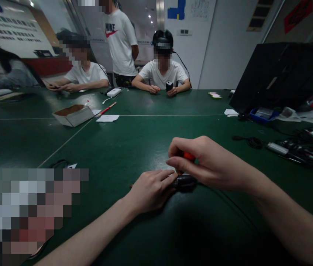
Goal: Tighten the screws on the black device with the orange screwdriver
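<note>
Right hand (pixel 205 162): fingers pinch red tool (pixel 189 156) | left hand (pixel 151 189): over black part (pixel 186 182), grip unclear | risk: loose hold could let tool skid into fingers

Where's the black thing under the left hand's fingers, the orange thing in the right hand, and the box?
Black thing (pixel 186 182): head view, uncovered end.
Orange thing (pixel 189 156): head view, visible part.
Box (pixel 74 119): head view, outer wall.
</note>
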{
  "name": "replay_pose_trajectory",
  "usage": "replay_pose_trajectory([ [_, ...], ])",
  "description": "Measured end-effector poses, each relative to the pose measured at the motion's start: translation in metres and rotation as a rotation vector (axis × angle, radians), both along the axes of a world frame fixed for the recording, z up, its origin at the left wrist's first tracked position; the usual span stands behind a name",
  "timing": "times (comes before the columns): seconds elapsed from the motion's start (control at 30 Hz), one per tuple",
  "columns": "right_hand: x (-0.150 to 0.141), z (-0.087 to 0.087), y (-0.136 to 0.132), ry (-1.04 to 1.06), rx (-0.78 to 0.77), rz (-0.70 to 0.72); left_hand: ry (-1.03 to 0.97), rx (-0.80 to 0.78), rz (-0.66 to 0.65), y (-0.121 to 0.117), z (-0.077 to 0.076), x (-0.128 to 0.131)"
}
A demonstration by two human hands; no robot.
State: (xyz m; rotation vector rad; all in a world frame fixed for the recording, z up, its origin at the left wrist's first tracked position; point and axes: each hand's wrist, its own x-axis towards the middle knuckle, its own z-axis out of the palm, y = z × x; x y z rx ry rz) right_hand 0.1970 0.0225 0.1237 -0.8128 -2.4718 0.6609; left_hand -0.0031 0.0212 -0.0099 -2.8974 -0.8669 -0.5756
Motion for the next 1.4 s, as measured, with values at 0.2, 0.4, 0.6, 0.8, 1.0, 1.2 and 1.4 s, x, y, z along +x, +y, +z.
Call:
replay_pose_trajectory([
  [0.2, -0.0026, -0.0022, -0.0058, -0.187, 0.331, -0.197, 0.005, 0.006, -0.009, 0.0006, 0.0007, 0.0008],
  [0.4, -0.0005, -0.0039, -0.0076, -0.331, 0.5, -0.288, 0.0, 0.017, -0.003, 0.0011, -0.0008, -0.0001],
  [0.6, 0.002, -0.0018, -0.0057, -0.269, 0.432, -0.188, 0.006, -0.013, -0.002, 0.0008, -0.0006, 0.0],
  [0.8, 0.0049, 0.0, -0.0065, -0.209, 0.299, -0.054, 0.0, -0.014, -0.005, 0.0014, -0.0034, -0.0001],
  [1.0, -0.0002, -0.0066, -0.0041, -0.333, 0.537, -0.274, 0.014, -0.031, 0.018, 0.0005, -0.0032, -0.0001],
  [1.2, 0.0005, -0.0069, -0.0022, -0.309, 0.491, -0.231, 0.016, -0.059, 0.035, 0.0005, 0.0031, 0.002],
  [1.4, 0.0053, -0.0009, -0.0032, -0.247, 0.323, -0.1, 0.016, -0.075, 0.056, 0.0003, 0.0037, 0.0026],
])
